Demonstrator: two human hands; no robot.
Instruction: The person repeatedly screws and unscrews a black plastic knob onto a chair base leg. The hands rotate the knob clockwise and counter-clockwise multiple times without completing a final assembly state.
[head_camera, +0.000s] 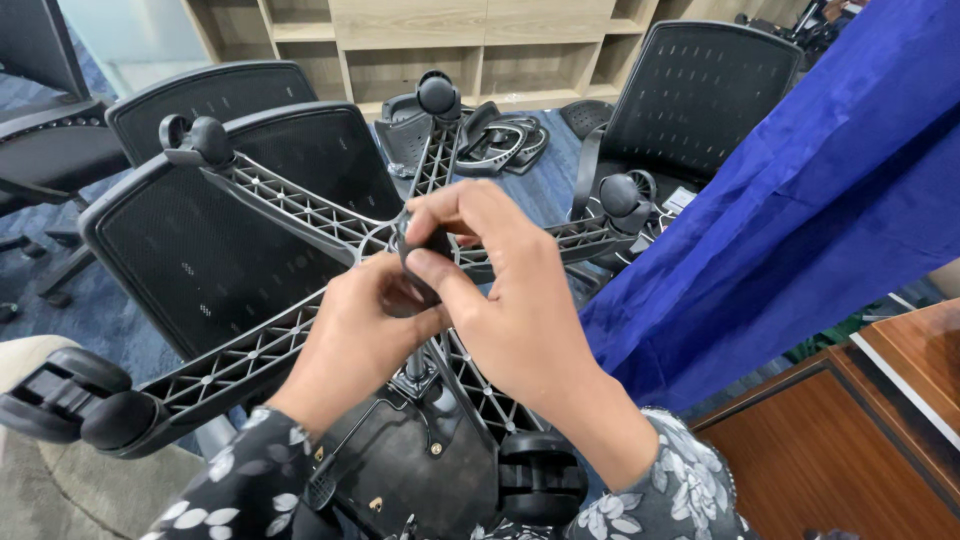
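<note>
head cam | looks down, forward | close over hands | far shelves probably beyond

A blue cloth hangs at three o'clock. Below it, at four o'clock, stands a brown wooden cabinet. Black mesh chair backs lean at nine o'clock, another chair at one o'clock. Wooden shelves line twelve o'clock, above blue carpet.

No packages, signs or screens show; the one candidate is a small white paper slip on the far right chair seat, perhaps a label; too small to tell.
</note>
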